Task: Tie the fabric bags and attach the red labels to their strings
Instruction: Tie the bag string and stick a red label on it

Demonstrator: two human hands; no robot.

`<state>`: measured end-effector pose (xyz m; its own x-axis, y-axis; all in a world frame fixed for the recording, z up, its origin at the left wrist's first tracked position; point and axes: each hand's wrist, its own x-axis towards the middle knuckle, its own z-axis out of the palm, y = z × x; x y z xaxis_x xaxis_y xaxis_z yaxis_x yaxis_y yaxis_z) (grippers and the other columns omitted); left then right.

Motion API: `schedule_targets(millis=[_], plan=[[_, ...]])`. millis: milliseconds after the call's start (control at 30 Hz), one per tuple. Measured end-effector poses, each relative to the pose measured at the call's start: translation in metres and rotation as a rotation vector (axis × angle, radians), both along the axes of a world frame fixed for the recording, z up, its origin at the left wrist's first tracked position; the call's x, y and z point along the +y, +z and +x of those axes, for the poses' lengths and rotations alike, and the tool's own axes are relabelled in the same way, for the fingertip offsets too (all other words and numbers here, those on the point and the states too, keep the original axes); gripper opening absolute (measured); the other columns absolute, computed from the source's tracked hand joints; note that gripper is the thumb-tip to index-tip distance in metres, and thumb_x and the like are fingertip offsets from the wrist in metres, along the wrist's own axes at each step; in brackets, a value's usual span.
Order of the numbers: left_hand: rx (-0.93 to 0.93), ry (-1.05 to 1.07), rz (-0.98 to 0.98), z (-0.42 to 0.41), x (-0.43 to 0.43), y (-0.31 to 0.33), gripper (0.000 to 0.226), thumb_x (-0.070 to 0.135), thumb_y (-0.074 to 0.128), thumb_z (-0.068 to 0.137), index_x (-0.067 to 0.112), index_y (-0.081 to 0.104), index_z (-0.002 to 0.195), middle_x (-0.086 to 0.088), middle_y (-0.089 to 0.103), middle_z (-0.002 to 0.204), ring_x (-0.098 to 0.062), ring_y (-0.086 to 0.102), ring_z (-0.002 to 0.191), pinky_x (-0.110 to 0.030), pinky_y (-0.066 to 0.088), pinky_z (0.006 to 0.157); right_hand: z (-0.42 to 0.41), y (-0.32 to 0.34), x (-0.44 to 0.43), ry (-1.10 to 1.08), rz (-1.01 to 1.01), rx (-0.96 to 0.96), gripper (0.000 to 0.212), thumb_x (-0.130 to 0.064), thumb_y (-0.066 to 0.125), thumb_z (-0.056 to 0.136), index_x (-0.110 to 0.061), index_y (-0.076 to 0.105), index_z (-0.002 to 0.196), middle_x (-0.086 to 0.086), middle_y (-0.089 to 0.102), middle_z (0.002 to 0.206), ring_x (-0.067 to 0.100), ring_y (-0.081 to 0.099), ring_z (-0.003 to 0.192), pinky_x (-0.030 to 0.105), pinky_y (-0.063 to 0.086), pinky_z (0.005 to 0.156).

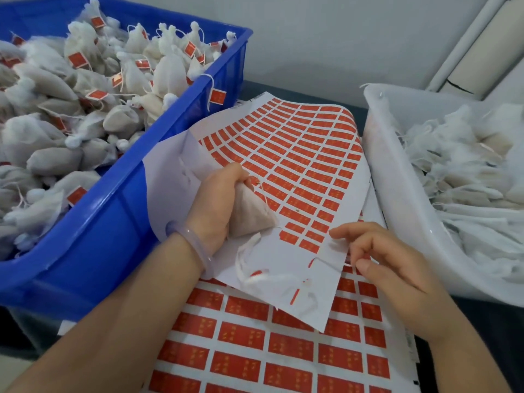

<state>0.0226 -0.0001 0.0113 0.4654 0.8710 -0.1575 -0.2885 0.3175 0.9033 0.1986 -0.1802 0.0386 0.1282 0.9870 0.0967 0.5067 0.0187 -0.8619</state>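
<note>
Left hand (215, 202) has its grip curled tight round the small beige fabric bag (251, 214), holding it over the curled white sheet of red labels (297, 165). Right hand (377, 256) pinches the thin white string (330, 262) between thumb and fingertip, low over the sheet. Blue plastic crate (113, 222) of tagged bags sits left, white plastic tub (397, 194) right.

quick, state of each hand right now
Left hand: grips the bag.
Right hand: pinches the string.
</note>
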Motion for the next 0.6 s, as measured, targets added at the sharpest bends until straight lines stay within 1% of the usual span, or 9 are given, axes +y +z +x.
schedule_targets(millis=[67,133,233,333,367,433,467,533,600], plan=[[0.004,-0.002,-0.005,0.000,0.001,0.000,0.009,0.028,0.055,0.086,0.030,0.060,0.093,0.008,0.074,0.082,-0.014,0.072,0.075,-0.028,0.055,0.054,0.000,-0.005,-0.003,-0.031,-0.008,0.040,0.010,-0.037,0.047,0.080,-0.036,0.057,0.077,-0.021,0.060,0.114,-0.001,0.055,0.111,0.020,0.051,0.077],[0.016,-0.024,-0.036,-0.001,0.001,0.002,0.009,0.028,0.054,0.088,0.029,0.060,0.096,0.008,0.074,0.081,-0.014,0.072,0.074,-0.028,0.055,0.053,0.000,-0.008,-0.006,-0.056,0.007,0.120,0.013,-0.036,0.046,0.082,-0.036,0.057,0.075,-0.015,0.063,0.113,0.004,0.059,0.108,0.014,0.052,0.075],[0.034,-0.059,-0.069,-0.001,0.002,0.003,0.013,0.029,0.055,0.088,0.028,0.060,0.100,0.006,0.074,0.083,-0.015,0.072,0.075,-0.028,0.055,0.053,0.003,-0.011,-0.010,-0.115,0.053,0.220,0.023,-0.022,0.040,0.086,-0.032,0.056,0.072,-0.007,0.065,0.114,0.011,0.061,0.108,0.014,0.051,0.078],[0.040,-0.076,-0.079,-0.002,0.003,0.002,0.012,0.030,0.056,0.088,0.029,0.060,0.099,0.007,0.074,0.083,-0.013,0.072,0.074,-0.028,0.054,0.051,0.004,-0.012,-0.012,-0.163,0.010,0.292,0.028,-0.018,0.044,0.088,-0.032,0.058,0.067,-0.011,0.065,0.114,0.010,0.063,0.105,0.019,0.054,0.076],[0.033,-0.095,-0.095,-0.003,0.004,0.002,0.014,0.032,0.056,0.087,0.030,0.059,0.101,0.007,0.074,0.084,-0.013,0.072,0.075,-0.028,0.054,0.051,0.004,-0.012,-0.011,-0.180,-0.010,0.320,0.030,-0.017,0.046,0.087,-0.033,0.059,0.065,-0.012,0.066,0.111,0.009,0.064,0.102,0.019,0.055,0.073],[0.023,-0.122,-0.122,-0.004,0.005,0.002,0.018,0.034,0.058,0.085,0.031,0.059,0.102,0.007,0.074,0.085,-0.013,0.072,0.076,-0.029,0.055,0.051,0.001,-0.008,-0.007,-0.202,-0.049,0.358,0.027,-0.021,0.051,0.084,-0.033,0.060,0.063,-0.015,0.068,0.105,0.007,0.067,0.094,0.017,0.054,0.065],[0.028,-0.117,-0.113,-0.004,0.005,0.001,0.020,0.035,0.059,0.082,0.030,0.059,0.101,0.006,0.074,0.084,-0.013,0.072,0.076,-0.029,0.055,0.052,0.001,-0.006,-0.004,-0.219,-0.071,0.316,0.025,-0.024,0.054,0.086,-0.033,0.060,0.064,-0.019,0.067,0.104,0.005,0.067,0.090,0.016,0.054,0.062],[0.044,-0.090,-0.083,-0.003,0.005,0.001,0.021,0.034,0.060,0.075,0.029,0.061,0.096,0.006,0.074,0.082,-0.014,0.072,0.074,-0.029,0.055,0.052,0.001,-0.004,0.003,-0.258,-0.123,0.120,0.018,-0.026,0.060,0.086,-0.034,0.059,0.069,-0.026,0.064,0.103,-0.002,0.065,0.085,0.013,0.052,0.058],[0.040,-0.086,-0.080,-0.002,0.004,0.001,0.019,0.034,0.061,0.077,0.030,0.062,0.095,0.005,0.074,0.083,-0.015,0.072,0.074,-0.029,0.055,0.052,0.001,-0.004,0.010,-0.277,-0.182,-0.073,0.010,-0.030,0.060,0.087,-0.032,0.057,0.078,-0.026,0.061,0.098,-0.011,0.060,0.083,0.006,0.047,0.054]])
